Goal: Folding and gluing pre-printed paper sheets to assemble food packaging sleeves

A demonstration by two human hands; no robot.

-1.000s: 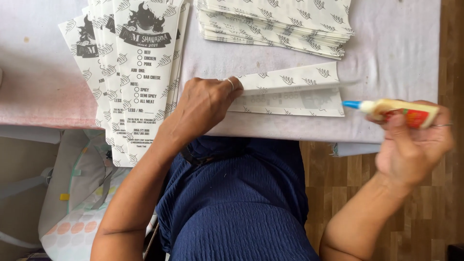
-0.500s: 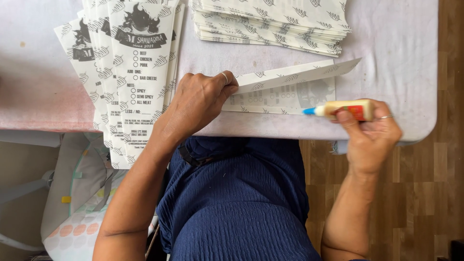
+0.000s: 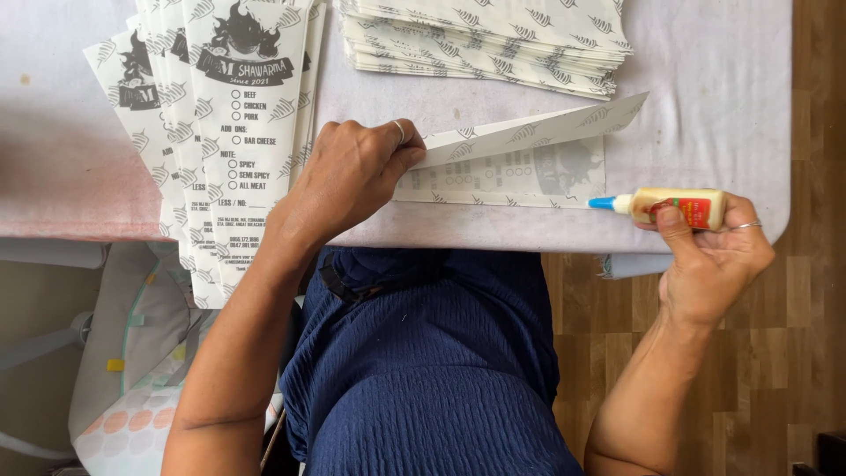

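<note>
My left hand (image 3: pixel 352 181) presses on the left end of a folded paper wrapper (image 3: pixel 520 167) with a leaf pattern, holding its upper flap lifted open. My right hand (image 3: pixel 714 256) grips a small cream glue bottle (image 3: pixel 679 207) with a blue nozzle. The nozzle tip touches the right end of the wrapper's lower edge, close to the table's front edge.
A fanned stack of printed paper sheets (image 3: pixel 220 132) lies at the left, overhanging the white table (image 3: pixel 705 106). A second stack of folded wrappers (image 3: pixel 485 35) sits at the back. Wooden floor (image 3: pixel 793 353) shows at the right. My blue dress fills the lower middle.
My right hand has brought the glue bottle leftward to the wrapper's right end. My left hand has lifted the wrapper's upper flap higher.
</note>
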